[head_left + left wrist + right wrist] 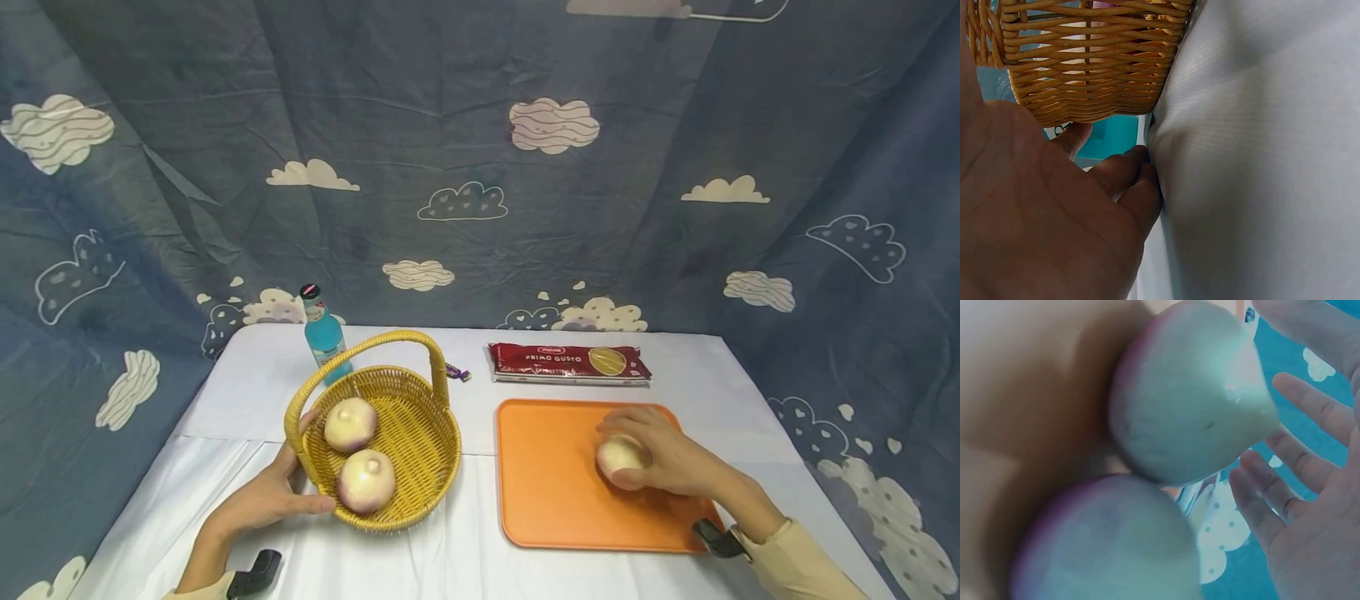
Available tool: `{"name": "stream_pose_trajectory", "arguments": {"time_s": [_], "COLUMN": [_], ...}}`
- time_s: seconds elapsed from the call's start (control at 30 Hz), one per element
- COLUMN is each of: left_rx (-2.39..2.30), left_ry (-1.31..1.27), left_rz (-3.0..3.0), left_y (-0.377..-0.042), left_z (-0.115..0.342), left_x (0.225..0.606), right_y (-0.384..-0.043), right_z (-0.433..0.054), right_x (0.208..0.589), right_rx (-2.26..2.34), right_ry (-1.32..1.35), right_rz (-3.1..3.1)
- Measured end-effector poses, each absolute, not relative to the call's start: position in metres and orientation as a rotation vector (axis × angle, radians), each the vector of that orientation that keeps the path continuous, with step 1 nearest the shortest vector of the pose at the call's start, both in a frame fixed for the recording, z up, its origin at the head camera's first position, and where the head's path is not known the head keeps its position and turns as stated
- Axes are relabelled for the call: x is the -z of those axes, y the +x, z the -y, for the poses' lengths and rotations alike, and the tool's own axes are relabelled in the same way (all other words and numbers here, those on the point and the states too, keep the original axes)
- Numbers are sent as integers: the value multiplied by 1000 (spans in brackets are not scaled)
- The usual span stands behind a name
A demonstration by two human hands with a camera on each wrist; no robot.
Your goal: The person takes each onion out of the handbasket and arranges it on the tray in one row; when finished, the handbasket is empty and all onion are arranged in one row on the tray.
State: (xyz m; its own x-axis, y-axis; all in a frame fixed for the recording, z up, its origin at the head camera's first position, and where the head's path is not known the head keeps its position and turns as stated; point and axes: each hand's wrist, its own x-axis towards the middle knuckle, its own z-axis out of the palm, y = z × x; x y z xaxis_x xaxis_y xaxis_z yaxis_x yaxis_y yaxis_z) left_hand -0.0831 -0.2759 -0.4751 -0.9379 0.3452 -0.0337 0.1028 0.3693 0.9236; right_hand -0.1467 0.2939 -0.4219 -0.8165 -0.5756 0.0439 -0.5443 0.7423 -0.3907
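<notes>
A yellow wicker basket (420,417) with a tall handle stands left of centre, holding two pale, purple-tinged turnips (366,481). My left hand (262,496) rests along the basket's left side, thumb near the front rim and fingers reaching around behind. In the left wrist view its palm (1041,206) lies beside the woven wall (1097,69). Over the orange tray (547,483), my right hand (667,450) arches above a turnip (621,455). The right wrist view has two turnips side by side, the upper one (1191,394) close to the spread fingers (1304,456).
A bottle of blue drink (325,333) stands behind the basket. A small purple-wrapped candy (457,372) lies to the basket's right. Behind the tray is a red Primo Gusto pasta package (568,362). A dark cloud-patterned curtain (465,250) hangs behind the white-covered table (472,517).
</notes>
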Motion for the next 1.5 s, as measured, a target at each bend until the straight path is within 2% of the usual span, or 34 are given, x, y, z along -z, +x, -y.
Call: {"name": "stream_pose_trajectory", "arguments": {"time_s": [0.53, 0.83, 1.5], "left_rx": [-1585, -1634, -1670], "left_ry": [409, 415, 446], "left_rz": [-2419, -2377, -2357], "left_y": [-85, -87, -86], "left_z": [276, 276, 277], "left_x": [475, 473, 478], "right_y": [-154, -151, -160], "right_z": [-262, -239, -189], "right_x": [405, 399, 392], "right_rx": [599, 630, 730], "right_ry": [-1087, -1023, -1358], "right_rz": [-2888, -2840, -2711]}}
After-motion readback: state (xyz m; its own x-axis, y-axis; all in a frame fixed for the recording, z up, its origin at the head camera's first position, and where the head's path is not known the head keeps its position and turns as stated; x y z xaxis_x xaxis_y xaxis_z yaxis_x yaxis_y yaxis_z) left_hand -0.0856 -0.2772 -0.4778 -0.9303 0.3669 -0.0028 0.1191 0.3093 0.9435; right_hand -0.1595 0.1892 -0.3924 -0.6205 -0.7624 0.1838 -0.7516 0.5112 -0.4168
